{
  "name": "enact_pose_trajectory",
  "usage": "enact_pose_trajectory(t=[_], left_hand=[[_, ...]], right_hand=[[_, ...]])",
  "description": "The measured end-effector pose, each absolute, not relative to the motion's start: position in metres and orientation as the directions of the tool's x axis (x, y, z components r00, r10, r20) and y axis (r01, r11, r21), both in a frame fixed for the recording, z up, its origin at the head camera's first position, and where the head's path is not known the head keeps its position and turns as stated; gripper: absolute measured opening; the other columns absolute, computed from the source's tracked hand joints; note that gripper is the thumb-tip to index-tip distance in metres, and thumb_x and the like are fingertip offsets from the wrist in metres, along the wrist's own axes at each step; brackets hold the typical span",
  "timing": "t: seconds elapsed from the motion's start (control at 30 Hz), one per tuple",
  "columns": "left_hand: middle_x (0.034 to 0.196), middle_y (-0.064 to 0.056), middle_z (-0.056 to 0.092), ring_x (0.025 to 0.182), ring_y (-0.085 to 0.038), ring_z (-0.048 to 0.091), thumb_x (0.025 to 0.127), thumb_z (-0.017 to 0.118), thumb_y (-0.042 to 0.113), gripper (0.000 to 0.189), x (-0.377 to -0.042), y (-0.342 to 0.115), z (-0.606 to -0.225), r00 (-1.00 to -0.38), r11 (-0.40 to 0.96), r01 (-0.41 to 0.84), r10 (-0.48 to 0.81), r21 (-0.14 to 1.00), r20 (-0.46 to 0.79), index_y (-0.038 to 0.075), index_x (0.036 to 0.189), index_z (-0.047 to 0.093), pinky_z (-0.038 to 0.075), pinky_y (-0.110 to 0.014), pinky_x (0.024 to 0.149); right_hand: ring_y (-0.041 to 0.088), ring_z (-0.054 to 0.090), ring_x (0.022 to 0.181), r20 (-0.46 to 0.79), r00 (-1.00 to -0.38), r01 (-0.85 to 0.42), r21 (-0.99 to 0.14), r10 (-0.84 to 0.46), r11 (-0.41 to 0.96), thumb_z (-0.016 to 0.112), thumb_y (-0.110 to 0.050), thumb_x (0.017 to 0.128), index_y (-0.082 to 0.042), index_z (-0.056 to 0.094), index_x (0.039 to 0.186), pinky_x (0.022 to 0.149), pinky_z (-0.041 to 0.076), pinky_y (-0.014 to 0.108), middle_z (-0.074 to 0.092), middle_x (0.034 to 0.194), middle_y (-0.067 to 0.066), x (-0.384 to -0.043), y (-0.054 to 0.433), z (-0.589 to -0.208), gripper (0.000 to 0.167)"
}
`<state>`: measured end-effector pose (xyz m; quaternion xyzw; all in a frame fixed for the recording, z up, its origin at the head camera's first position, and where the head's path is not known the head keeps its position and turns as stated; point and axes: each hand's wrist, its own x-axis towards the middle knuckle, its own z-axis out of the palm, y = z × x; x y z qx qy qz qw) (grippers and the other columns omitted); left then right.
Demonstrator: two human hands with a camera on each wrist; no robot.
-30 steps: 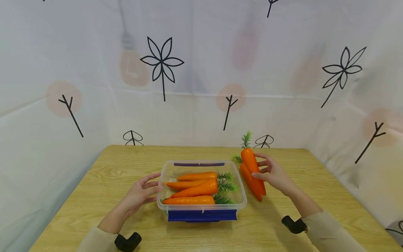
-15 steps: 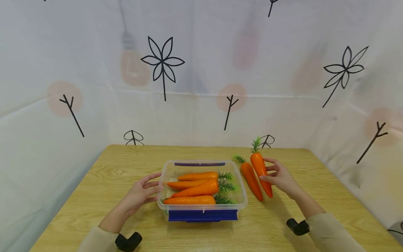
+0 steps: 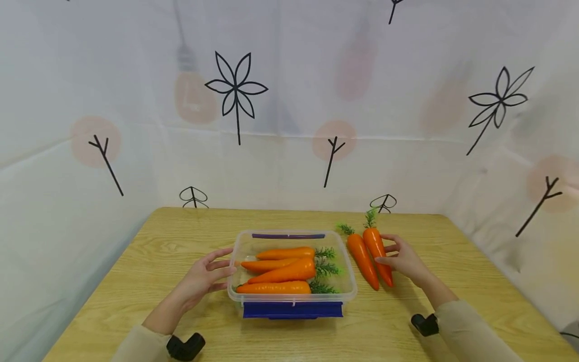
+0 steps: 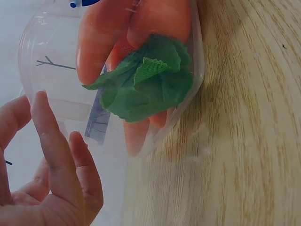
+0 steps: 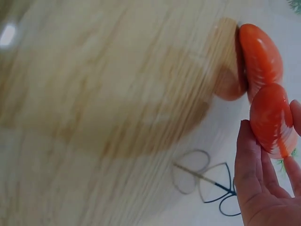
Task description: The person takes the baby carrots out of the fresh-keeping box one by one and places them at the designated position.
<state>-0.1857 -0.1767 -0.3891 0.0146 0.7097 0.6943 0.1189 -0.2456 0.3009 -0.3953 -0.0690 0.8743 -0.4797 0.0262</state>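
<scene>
My right hand (image 3: 404, 260) holds an orange carrot (image 3: 374, 244) with a green top between thumb and fingers, low over the table right of the box. A second carrot (image 3: 361, 257) lies just left of it. In the right wrist view, the fingertips (image 5: 244, 134) sit along the held carrot's (image 5: 270, 115) side. At the left wall of a clear plastic box (image 3: 291, 297), my left hand (image 3: 203, 276) has its loosely spread fingers at the rim. Several carrots (image 3: 285, 271) lie inside, and a crumpled green leaf (image 4: 146, 89) shows through the wall in the left wrist view.
Blue latch flaps stand at the box's front (image 3: 293, 310) and back. The wooden table (image 3: 181, 236) ends at a white printed cloth (image 3: 280, 171) hung behind and at both sides. Black wrist mounts (image 3: 185, 347) sit at both sleeves.
My right hand has moved the held carrot to the right, off the carrot lying on the table, and lowered it beside that one. The left hand and the box have stayed put.
</scene>
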Motion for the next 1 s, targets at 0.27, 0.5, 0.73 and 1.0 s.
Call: enact_pose_trajectory(t=[0.27,0.5,0.73,1.0], left_hand=[[0.133,-0.027,0.043,0.108,-0.032,0.054,0.087,0.068,0.017,0.061,-0.186,-0.175,-0.389,-0.972,0.04,-0.145,0.18,0.989,-0.15,0.006,0.14,0.039,0.052,-0.037,0.078],[0.133,-0.027,0.043,0.108,-0.032,0.055,0.086,0.068,0.017,0.062,-0.185,-0.175,-0.389,-0.972,0.039,-0.144,0.183,0.989,-0.148,0.006,0.14,0.038,0.052,-0.036,0.078],[0.133,-0.027,0.043,0.108,-0.034,0.054,0.087,0.066,0.015,0.061,-0.186,-0.176,-0.389,-0.972,0.037,-0.138,0.188,0.99,-0.143,0.006,0.14,0.038,0.052,-0.036,0.078],[0.133,-0.027,0.043,0.108,-0.033,0.054,0.087,0.068,0.017,0.061,-0.187,-0.177,-0.389,-0.972,0.035,-0.144,0.183,0.989,-0.148,0.007,0.14,0.039,0.052,-0.036,0.078]], right_hand=[[0.036,0.059,0.091,0.002,-0.988,-0.092,-0.804,-0.152,0.588,0.072,-0.011,0.081,0.008,0.03,0.136,0.069,0.053,0.039,0.05,0.111,0.034,-0.247,0.303,-0.401,0.072],[0.034,0.056,0.092,-0.027,-0.989,-0.076,-0.748,-0.144,0.659,0.074,-0.019,0.081,0.008,0.034,0.134,0.071,0.051,0.039,0.052,0.109,0.031,-0.249,0.305,-0.402,0.072],[0.03,0.059,0.083,-0.042,-0.986,-0.073,-0.764,-0.163,0.641,0.073,-0.016,0.081,0.01,0.032,0.134,0.068,0.053,0.039,0.052,0.108,0.032,-0.249,0.31,-0.396,0.072],[0.031,0.062,0.079,0.018,-0.981,-0.128,-0.809,-0.192,0.574,0.069,-0.012,0.084,0.011,0.031,0.135,0.069,0.054,0.043,0.047,0.111,0.035,-0.25,0.317,-0.377,0.068]])
